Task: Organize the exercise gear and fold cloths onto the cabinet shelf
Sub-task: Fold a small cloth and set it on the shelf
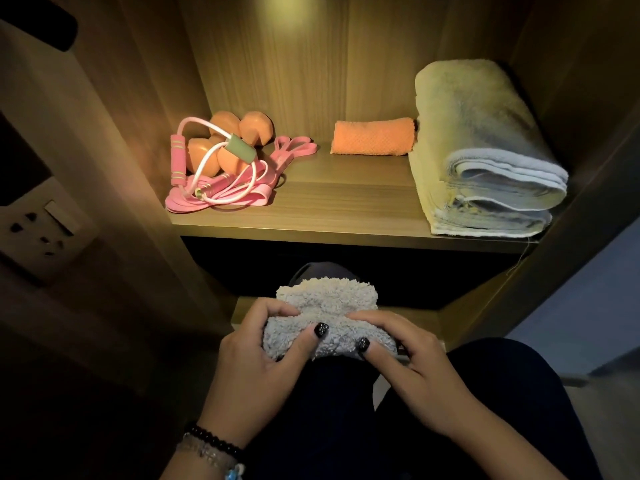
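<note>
A small fluffy grey-white cloth (325, 306) lies folded on my knee, below the lit cabinet shelf (346, 209). My left hand (256, 355) grips its left end and my right hand (412, 355) grips its right end, thumbs on top. On the shelf at the left lie two orange dumbbells (228, 140) tangled with a pink skipping rope (214, 168) and pink resistance bands (294, 150). A folded orange cloth (372, 136) sits at the back. A large folded pale yellow towel (485, 154) fills the right side.
Wooden cabinet walls (156, 98) close in the shelf on both sides. A wall socket panel (45, 226) is at the left. A dark lower compartment (346, 271) opens beneath the shelf. My dark-trousered legs (502, 393) fill the bottom of the view.
</note>
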A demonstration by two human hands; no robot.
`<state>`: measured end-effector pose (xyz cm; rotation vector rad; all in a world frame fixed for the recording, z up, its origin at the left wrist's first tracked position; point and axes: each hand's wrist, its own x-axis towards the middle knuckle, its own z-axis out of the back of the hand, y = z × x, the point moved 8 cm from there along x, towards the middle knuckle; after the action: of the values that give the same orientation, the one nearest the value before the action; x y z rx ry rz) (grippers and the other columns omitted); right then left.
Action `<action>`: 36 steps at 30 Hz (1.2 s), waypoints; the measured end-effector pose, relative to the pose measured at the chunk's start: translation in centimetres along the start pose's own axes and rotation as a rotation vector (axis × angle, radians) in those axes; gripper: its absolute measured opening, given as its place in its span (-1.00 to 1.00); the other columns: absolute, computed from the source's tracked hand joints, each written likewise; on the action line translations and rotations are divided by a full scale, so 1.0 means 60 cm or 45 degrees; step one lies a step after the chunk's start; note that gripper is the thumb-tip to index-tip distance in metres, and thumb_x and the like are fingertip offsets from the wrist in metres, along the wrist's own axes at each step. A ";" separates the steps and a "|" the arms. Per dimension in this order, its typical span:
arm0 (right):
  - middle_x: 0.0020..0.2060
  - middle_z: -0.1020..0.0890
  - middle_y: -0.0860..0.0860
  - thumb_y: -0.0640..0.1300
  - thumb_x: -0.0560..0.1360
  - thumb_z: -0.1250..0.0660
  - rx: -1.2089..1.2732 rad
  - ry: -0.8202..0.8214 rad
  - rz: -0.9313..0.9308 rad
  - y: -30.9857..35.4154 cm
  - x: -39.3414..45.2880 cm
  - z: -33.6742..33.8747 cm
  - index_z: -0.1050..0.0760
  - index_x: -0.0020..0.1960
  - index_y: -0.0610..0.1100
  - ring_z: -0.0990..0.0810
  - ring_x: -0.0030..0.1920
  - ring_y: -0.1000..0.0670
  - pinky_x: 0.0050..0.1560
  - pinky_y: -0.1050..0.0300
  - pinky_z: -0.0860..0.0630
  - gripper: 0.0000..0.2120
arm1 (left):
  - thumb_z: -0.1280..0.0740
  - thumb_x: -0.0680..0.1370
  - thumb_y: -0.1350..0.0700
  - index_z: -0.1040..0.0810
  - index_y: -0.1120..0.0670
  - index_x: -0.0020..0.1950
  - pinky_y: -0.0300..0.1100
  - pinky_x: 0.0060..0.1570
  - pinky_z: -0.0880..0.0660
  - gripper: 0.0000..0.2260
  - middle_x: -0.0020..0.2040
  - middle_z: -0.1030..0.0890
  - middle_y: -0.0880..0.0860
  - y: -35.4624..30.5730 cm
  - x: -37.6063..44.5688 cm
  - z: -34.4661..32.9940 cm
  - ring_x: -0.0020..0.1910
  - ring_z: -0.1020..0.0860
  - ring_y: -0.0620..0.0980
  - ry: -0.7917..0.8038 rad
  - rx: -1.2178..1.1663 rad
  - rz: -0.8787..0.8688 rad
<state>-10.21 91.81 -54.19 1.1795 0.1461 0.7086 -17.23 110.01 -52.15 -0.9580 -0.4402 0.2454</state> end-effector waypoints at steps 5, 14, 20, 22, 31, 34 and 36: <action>-0.02 -0.64 0.23 0.13 0.53 -0.26 0.044 -0.124 -0.195 -0.003 0.024 0.000 -0.59 0.05 0.11 -0.59 0.05 0.18 0.06 0.17 -0.51 -0.80 | -0.37 0.36 -0.28 -0.48 -0.09 -0.15 -0.39 -0.39 -0.43 -0.71 -0.18 -0.60 -0.23 0.021 0.020 -0.014 -0.25 -0.55 -0.19 -0.008 0.006 0.197; 0.01 -0.52 0.09 -0.13 0.53 -0.33 -0.561 -0.454 0.019 0.039 0.037 0.007 -0.60 0.10 -0.02 -0.51 0.03 0.06 -0.01 0.12 -0.46 -0.83 | -0.32 0.37 -0.29 -0.48 -0.03 -0.22 -0.20 -0.46 -0.41 -0.67 -0.39 -0.61 -0.14 0.050 0.053 -0.026 -0.45 -0.53 -0.16 -0.064 0.065 0.416; 0.07 -0.58 0.10 -0.19 0.45 -0.34 -0.553 -0.298 0.396 0.060 0.023 -0.004 -0.63 0.12 -0.05 -0.51 0.12 0.08 0.07 0.00 -0.43 -0.74 | -0.33 0.40 -0.29 -0.50 -0.03 -0.21 -0.18 -0.39 -0.37 -0.68 -0.32 -0.60 -0.01 0.065 0.049 -0.021 -0.33 -0.55 -0.07 -0.135 -0.005 0.465; 0.12 -0.56 0.14 -0.09 0.46 -0.36 -0.536 -0.222 0.340 0.051 0.024 -0.007 -0.60 0.19 -0.02 -0.49 0.17 0.11 0.12 0.00 -0.43 -0.70 | -0.33 0.41 -0.28 -0.51 -0.06 -0.18 -0.18 -0.37 -0.40 -0.70 -0.24 -0.61 -0.03 0.066 0.045 -0.019 -0.29 -0.56 -0.09 -0.152 -0.048 0.469; 0.02 -0.60 0.19 -0.12 0.45 -0.35 -0.409 -0.122 0.096 0.033 0.062 -0.005 -0.62 0.14 -0.02 -0.51 0.09 0.13 0.10 -0.03 -0.47 -0.73 | -0.46 0.16 -0.25 -0.53 -0.07 0.10 -0.06 -0.03 -0.55 -0.43 0.04 -0.66 0.01 0.083 0.027 -0.038 0.01 -0.63 -0.01 0.005 -0.655 0.665; -0.05 -0.61 0.09 -0.22 0.51 -0.35 -0.249 -0.069 -0.049 0.021 0.081 -0.003 -0.65 0.06 -0.11 -0.54 0.05 0.09 0.11 0.04 -0.46 -0.83 | -0.56 0.23 -0.10 -0.57 -0.03 0.13 -0.09 -0.13 -0.59 -0.49 0.02 -0.69 0.06 0.075 0.029 -0.042 -0.03 -0.67 0.04 0.059 -0.836 0.653; -0.15 -0.60 0.02 -0.26 0.52 -0.34 -0.140 -0.064 -0.137 0.017 0.094 0.000 -0.66 -0.09 -0.14 -0.56 -0.06 0.11 0.01 0.14 -0.47 -0.87 | -0.62 0.24 -0.01 -0.57 -0.03 0.15 -0.18 -0.17 -0.58 -0.48 0.02 -0.69 0.03 0.066 0.032 -0.040 -0.01 -0.67 0.01 0.032 -0.858 0.577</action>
<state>-6.27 95.23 -51.89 1.0751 0.1263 0.5847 -14.45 111.18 -56.17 -1.7222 -0.2765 0.5115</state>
